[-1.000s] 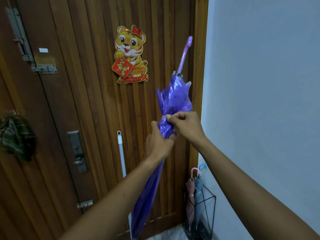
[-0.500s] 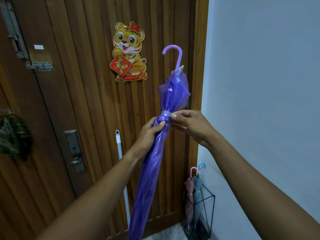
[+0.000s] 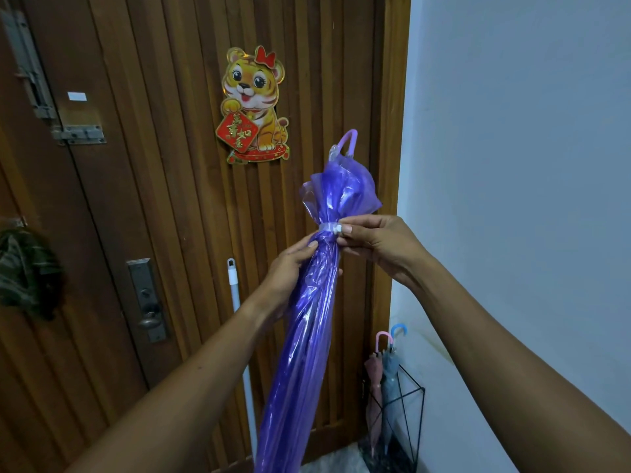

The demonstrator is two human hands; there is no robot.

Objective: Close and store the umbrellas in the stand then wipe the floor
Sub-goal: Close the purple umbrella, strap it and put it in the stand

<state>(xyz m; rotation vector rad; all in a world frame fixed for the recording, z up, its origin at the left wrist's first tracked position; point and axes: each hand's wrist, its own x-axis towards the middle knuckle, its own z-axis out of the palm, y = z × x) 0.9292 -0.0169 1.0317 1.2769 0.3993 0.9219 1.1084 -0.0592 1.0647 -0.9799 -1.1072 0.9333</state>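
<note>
Umbrella (image 3: 307, 322): furled, handle up, centre frame.
Left hand (image 3: 286, 271): fingers wrapped around its canopy.
Right hand (image 3: 379, 244): fingers pinching the strap (image 3: 327, 227).
Stand (image 3: 406, 421): lower right, holding two umbrellas.

Both forearms were bare from the lower edge of the frame up to the wrists, with no sleeve, watch, bracelet or glove on either. The left hand (image 3: 290, 268), near the middle of the frame, and the right hand (image 3: 379, 242), just right of it, carried no rings that could be seen, and the nails that showed were trimmed short and looked pale and unpainted in the dim light. The left forearm entered from the lower left and the right from the lower right corner, where it looked widest and tapered toward the wrist.
</note>
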